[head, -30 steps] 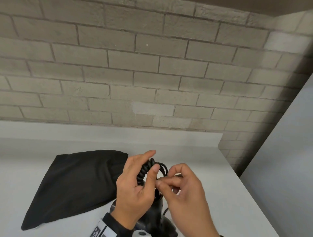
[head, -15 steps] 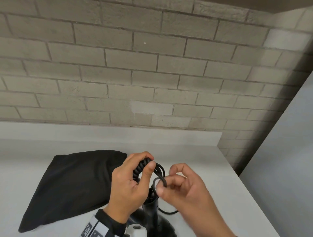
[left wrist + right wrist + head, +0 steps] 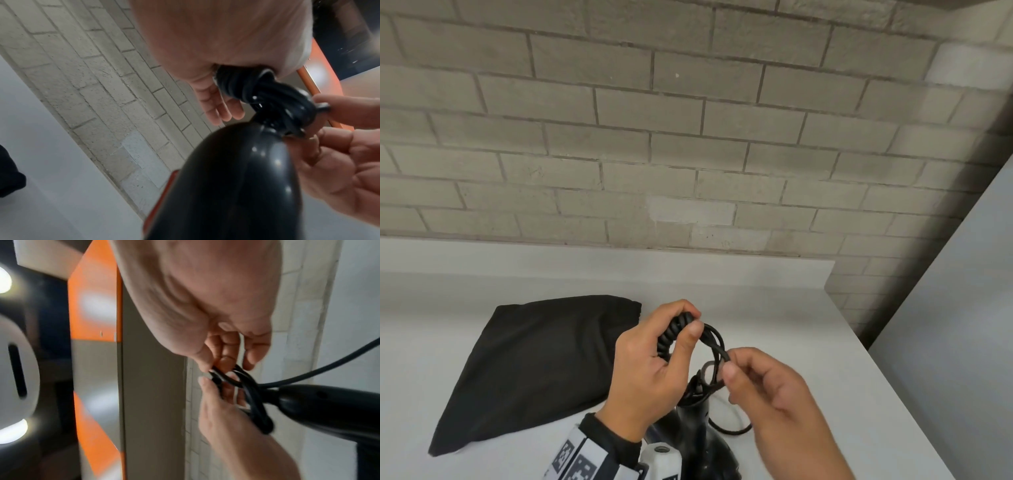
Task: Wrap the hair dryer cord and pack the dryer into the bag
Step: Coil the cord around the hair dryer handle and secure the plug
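Observation:
The black hair dryer (image 3: 693, 442) stands at the bottom of the head view with its handle (image 3: 320, 404) pointing up between my hands. My left hand (image 3: 654, 363) grips the bundled coils of the black cord (image 3: 671, 334) above the handle. My right hand (image 3: 767, 383) pinches a loop of the cord (image 3: 228, 378) between thumb and fingers. A loose stretch of cord (image 3: 732, 428) lies on the counter right of the dryer. The black cloth bag (image 3: 534, 363) lies flat to the left; I cannot see whether its mouth is open.
The white counter (image 3: 808, 325) runs back to a low ledge and a grey brick wall (image 3: 688, 137). A grey panel (image 3: 955, 325) bounds the right side. Orange and grey panels (image 3: 96, 305) show in the right wrist view.
My right hand has drawn the cord loop down and to the right, away from the left hand. My left fingers have curled tighter round the coiled bundle.

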### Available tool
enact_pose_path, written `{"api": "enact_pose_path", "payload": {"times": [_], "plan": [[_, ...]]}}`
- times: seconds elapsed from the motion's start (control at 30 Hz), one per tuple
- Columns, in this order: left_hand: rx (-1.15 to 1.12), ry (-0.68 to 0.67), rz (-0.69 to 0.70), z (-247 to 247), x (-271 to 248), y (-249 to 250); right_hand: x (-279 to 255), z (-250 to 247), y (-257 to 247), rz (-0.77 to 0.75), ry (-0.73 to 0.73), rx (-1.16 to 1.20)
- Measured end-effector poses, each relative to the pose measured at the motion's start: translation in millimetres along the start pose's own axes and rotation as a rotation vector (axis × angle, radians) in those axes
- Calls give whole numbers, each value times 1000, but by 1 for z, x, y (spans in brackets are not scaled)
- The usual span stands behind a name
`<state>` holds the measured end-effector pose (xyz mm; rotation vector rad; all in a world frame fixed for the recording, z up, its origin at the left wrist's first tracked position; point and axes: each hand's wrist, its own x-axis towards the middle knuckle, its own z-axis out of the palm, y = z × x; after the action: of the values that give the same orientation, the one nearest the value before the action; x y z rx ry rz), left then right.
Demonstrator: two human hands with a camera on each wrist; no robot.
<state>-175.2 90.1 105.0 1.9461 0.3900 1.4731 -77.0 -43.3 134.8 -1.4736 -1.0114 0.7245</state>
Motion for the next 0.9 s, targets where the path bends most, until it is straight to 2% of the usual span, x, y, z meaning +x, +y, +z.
{"api": "enact_pose_path", "payload": {"times": [0.07,0.17,0.27,0.37,0.5,0.6,0.73,0.9], "plan": [[-11,-17,2,1,-1,0,3,-12,-7,31,-97,48],[-3,-54,37,2,-1,1,8,-29,-8,77,-151,91],[41,-71,96,1,2,1,11,-34,-4,95,-135,114],[52,-55,103,0,4,0,11,-29,1,40,-97,101],[52,-60,102,-2,1,-2,10,-29,-4,52,-67,217],[48,-70,96,-2,1,-2,8,-34,-11,120,-87,274],[18,-89,83,-3,1,-4,8,-40,-9,229,-189,429],[18,-63,30,-7,1,-9,7,-59,-3,347,-266,343]]}}
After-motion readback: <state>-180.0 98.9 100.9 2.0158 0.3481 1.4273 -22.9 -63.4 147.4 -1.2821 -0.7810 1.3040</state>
